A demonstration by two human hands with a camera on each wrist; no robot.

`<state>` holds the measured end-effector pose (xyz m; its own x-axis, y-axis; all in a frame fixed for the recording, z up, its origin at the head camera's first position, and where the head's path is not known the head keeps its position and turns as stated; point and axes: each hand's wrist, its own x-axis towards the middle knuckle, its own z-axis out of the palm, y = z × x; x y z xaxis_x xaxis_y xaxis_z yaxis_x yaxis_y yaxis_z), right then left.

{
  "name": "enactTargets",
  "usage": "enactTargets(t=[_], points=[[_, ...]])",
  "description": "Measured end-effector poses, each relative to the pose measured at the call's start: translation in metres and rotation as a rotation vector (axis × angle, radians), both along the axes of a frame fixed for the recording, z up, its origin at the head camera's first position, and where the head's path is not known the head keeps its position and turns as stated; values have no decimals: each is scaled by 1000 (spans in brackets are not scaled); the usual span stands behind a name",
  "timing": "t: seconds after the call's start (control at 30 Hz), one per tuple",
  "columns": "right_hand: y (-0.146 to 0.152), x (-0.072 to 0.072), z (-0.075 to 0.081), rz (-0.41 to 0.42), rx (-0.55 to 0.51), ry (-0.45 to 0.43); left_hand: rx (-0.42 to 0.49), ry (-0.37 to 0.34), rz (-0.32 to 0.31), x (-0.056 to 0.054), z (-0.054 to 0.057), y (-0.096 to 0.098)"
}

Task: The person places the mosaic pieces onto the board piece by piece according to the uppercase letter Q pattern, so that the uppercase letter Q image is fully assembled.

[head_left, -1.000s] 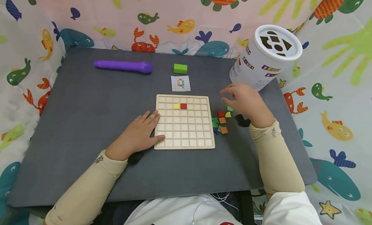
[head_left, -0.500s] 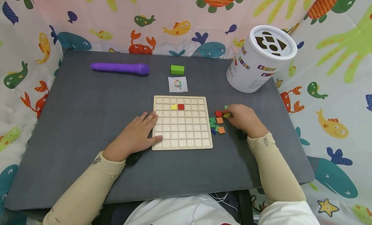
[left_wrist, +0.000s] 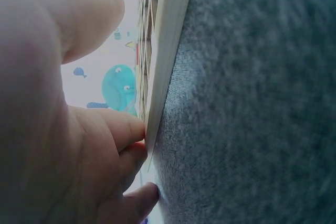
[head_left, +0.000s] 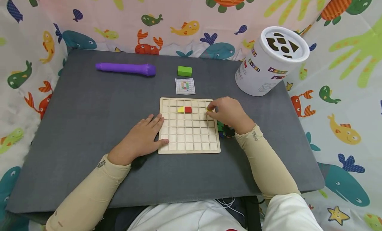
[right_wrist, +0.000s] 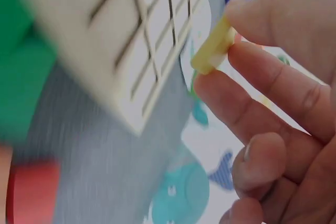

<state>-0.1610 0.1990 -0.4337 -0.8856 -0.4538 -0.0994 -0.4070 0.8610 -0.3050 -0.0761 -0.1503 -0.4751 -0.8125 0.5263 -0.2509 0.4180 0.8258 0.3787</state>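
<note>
A yellow block [right_wrist: 212, 48] is pinched between the thumb and fingers of my right hand [head_left: 228, 112], over the right side of the wooden grid board [head_left: 189, 133]. My left hand [head_left: 138, 138] lies flat at the board's left edge, fingers straight, thumb reaching over the rim. In the board's second row a yellow piece [head_left: 180, 109] sits beside a red square [head_left: 188, 109]. Green pieces [head_left: 220, 126] lie right of the board, partly hidden under my right wrist. The right wrist view shows a red block [right_wrist: 34, 190] near them.
A small grid card [head_left: 185, 86] with a coloured pattern lies behind the board, a green block [head_left: 184, 71] beyond it. A purple stick [head_left: 125, 68] lies at the back left. At the back right stands a white tub [head_left: 268, 65] with shaped holes in its lid.
My right hand came down to the loose pieces, took hold of a yellow one, and carried it left over the board. The left hand stayed in place.
</note>
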Motion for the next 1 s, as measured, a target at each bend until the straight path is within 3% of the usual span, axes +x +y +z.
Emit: enactTargets(t=[0.13, 0.37, 0.67, 0.8, 0.9, 1.0], points=[[-25, -10, -15, 49, 18, 15, -1, -5, 4, 1, -2, 0], [-45, -16, -31, 37, 31, 36, -15, 6, 6, 2, 0, 1], [-47, -18, -32, 96, 36, 97, -32, 16, 4, 0, 4, 4], [-48, -22, -16, 131, 20, 64, -39, 22, 4, 0, 4, 5], [-43, -22, 10, 112, -41, 76, -43, 17, 5, 0, 2, 5], [-27, -20, 39, 39, -141, 112, -44, 11, 6, 1, 0, 4]])
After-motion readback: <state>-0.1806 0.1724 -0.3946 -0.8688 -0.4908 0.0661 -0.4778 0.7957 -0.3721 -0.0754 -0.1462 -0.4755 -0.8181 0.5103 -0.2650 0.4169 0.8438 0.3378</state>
